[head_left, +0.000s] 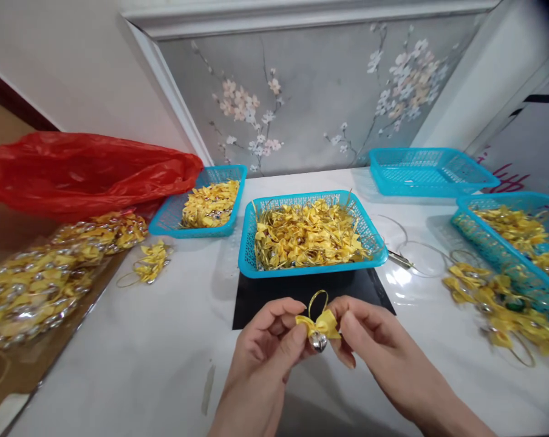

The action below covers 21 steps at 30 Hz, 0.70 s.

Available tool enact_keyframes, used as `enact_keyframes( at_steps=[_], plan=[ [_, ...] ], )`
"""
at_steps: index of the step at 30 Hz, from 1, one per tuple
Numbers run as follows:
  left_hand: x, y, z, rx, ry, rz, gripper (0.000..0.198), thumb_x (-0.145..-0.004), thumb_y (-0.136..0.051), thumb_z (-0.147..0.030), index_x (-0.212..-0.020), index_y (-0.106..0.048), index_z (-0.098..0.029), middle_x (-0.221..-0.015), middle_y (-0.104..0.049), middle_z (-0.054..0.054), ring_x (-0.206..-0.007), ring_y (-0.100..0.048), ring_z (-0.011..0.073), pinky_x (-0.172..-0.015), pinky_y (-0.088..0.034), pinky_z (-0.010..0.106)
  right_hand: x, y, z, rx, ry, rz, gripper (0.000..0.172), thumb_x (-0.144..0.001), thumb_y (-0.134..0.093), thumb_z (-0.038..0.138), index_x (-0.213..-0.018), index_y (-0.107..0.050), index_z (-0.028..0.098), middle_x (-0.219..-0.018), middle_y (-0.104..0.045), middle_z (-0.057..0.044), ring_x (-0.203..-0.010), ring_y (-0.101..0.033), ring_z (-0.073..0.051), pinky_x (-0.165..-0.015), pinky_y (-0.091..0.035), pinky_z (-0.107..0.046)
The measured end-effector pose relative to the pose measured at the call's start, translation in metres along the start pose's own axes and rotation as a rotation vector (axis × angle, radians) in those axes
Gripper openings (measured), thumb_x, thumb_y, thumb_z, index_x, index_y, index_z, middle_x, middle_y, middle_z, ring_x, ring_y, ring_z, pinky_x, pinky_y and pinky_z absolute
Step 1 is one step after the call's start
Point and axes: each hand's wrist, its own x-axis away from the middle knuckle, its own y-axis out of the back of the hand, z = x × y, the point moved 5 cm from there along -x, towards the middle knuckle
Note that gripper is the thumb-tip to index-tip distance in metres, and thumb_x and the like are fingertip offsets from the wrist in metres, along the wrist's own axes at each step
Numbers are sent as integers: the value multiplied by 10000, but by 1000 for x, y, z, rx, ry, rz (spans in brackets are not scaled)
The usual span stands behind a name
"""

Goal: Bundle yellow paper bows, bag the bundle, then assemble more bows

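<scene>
Between my two hands is a yellow ribbon bow (325, 321) with a silver jingle bell (319, 342) under its knot and a gold cord loop standing up above it. My left hand (272, 349) pinches the bow's left side between thumb and fingers. On the other side, my right hand (370, 346) has its thumb and fingers closed at the bow's right end. Just beyond the hands stands a blue plastic basket (313, 271) heaped with yellow bows on gold cords, partly over a black mat (274, 303).
A blue basket (195, 232) of bows and a red plastic bag (92, 176) are at left, beside bundled bows (37, 291) on cardboard. At right lie a blue basket (433, 182), another with bows (502, 243), loose bows (502, 303) and a small metal tool (399, 260).
</scene>
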Motion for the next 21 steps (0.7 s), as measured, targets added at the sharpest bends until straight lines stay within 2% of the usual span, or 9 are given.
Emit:
enact_keyframes(
  at_steps=[3, 7, 12, 18, 21],
  plan=[
    [2, 2, 2, -9, 8, 3, 134, -758, -744, -273, -872, -718, -208, -775, -655, 9, -744, -600, 129, -722, -529, 247, 2, 1, 1, 45, 10, -18, 389, -898, -517, 527, -736, -556, 175, -609, -424, 38, -566, -357, -101, -519, -293, -232],
    [4, 3, 5, -25, 54, 64, 260, -795, -677, -433, -873, -722, -189, -843, -679, 54, -801, -616, 180, -715, -537, 296, 3, 3, 4, 96, 32, -38, 389, -919, -498, 486, -686, -530, 176, -595, -410, 41, -563, -341, -100, -514, -288, -228],
    [-1, -3, 4, -159, 89, 111, 192, -786, -711, -340, -719, -689, -161, -670, -613, 0, -618, -539, 97, -628, -470, 214, 2, 1, 9, 97, 72, -24, 370, -924, -509, 444, -673, -543, 173, -592, -431, 43, -561, -364, -97, -531, -327, -215],
    [-4, -11, 9, -134, 129, 162, 233, -756, -729, -363, -685, -700, -143, -631, -595, 6, -595, -519, 105, -591, -461, 221, 1, -3, 5, -20, 38, -2, 365, -866, -589, 471, -658, -508, 182, -599, -431, 49, -554, -398, -95, -528, -351, -208],
    [-4, -10, 12, -174, 120, 192, 204, -766, -722, -346, -709, -715, -150, -631, -601, 1, -588, -523, 99, -599, -446, 214, 1, 1, 2, 24, 35, -48, 374, -863, -584, 473, -649, -491, 181, -604, -445, 44, -567, -390, -98, -528, -346, -209]
  ],
)
